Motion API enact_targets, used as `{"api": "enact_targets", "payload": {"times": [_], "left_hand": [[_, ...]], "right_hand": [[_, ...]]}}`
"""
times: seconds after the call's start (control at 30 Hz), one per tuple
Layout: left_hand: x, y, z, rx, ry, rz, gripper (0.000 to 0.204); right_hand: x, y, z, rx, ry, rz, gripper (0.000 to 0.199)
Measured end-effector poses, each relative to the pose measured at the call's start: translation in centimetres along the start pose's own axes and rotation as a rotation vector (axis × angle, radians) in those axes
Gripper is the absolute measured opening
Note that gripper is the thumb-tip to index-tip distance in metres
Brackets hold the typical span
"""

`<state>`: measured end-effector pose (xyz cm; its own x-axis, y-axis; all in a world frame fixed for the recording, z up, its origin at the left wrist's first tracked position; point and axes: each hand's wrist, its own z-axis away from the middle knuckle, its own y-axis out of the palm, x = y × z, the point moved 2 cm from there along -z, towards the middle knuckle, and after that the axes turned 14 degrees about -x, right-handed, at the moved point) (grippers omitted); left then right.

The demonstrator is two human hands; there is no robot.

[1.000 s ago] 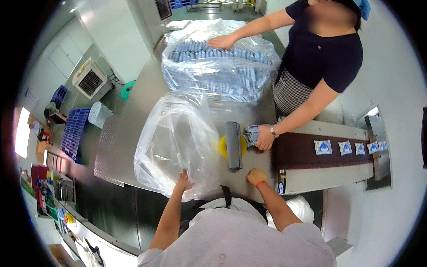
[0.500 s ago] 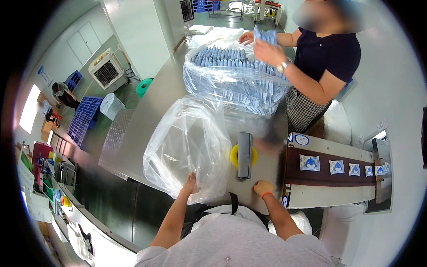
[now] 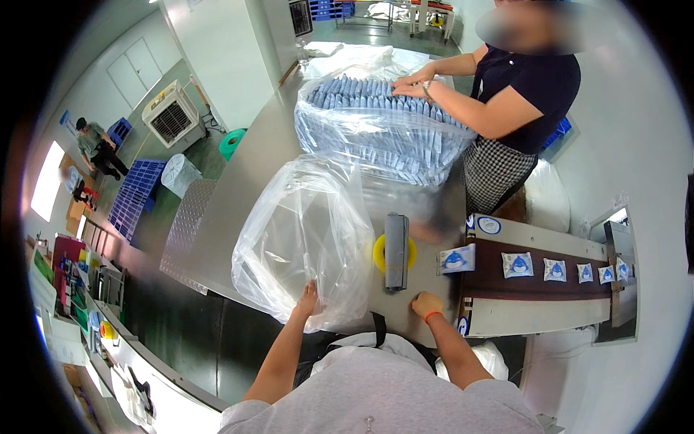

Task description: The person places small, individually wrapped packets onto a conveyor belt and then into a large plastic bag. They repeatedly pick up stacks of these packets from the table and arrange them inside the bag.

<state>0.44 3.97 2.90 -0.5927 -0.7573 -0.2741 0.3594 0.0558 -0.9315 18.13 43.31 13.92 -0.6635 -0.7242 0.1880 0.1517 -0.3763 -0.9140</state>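
Left hand (image 3: pixel 309 298) reaches forward from the lower edge, forearm angled up and slightly right, fingers pressed into the near lower edge of a big clear plastic bag (image 3: pixel 303 239); looks like it pinches the film, but the exact grasp can't be told. Bag stands puffed open on the steel table (image 3: pixel 224 210), mouth toward the far side, just left of the tape roll. Right hand (image 3: pixel 426 304) rests on the table near the front edge, fingers curled under, empty as far as visible; orange band at the wrist. Hands are well apart, the grey bar between and beyond them.

Yellow tape roll (image 3: pixel 395 253) lies flat on the table with a grey bar-shaped tool (image 3: pixel 396 250) lying across it, long axis pointing away from the person.

To the right, a dark conveyor belt (image 3: pixel 535 286) in a white frame carries small white square sachets (image 3: pixel 517 265) with a blue figure, in a row running right; the nearest sachet (image 3: pixel 457 259) sits at the belt's left end, beside the roll. Round blue-and-white sticker (image 3: pixel 489 225) on the frame's top left corner.

Far end of table: a second clear bag packed with upright blue-white packets (image 3: pixel 376 123); a co-worker's hands (image 3: pixel 412 81) lie flat on top of them.
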Motion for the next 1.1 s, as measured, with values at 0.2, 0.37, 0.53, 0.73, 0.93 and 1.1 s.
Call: {"api": "enact_targets", "payload": {"times": [0.2,0.37,0.53,0.73,0.93,1.1], "left_hand": [[0.3,-0.1,-0.2,0.022,-0.006,0.020,0.093],[1.0,-0.2,0.2,0.040,-0.003,0.123,0.095],[1.8,-0.8,0.2,0.084,-0.040,0.241,0.081],[-2.4,-4.4,-0.7,0.218,0.074,0.212,0.059],[1.2,-0.7,0.3,-0.016,0.074,0.256,0.086],[4.3,2.5,0.0,-0.111,0.085,0.224,0.084]], "right_hand": [[-0.5,0.9,-0.2,-0.010,-0.021,-0.041,0.035],[-0.3,1.2,-0.5,0.041,-0.041,0.044,0.032],[0.1,0.9,-0.5,0.028,-0.018,0.020,0.030],[-1.7,1.8,-0.4,-0.031,-0.012,0.029,0.030],[-1.6,3.2,-0.9,-0.057,0.002,0.016,0.028],[-0.6,2.9,-1.3,-0.097,0.007,-0.021,0.027]]}}
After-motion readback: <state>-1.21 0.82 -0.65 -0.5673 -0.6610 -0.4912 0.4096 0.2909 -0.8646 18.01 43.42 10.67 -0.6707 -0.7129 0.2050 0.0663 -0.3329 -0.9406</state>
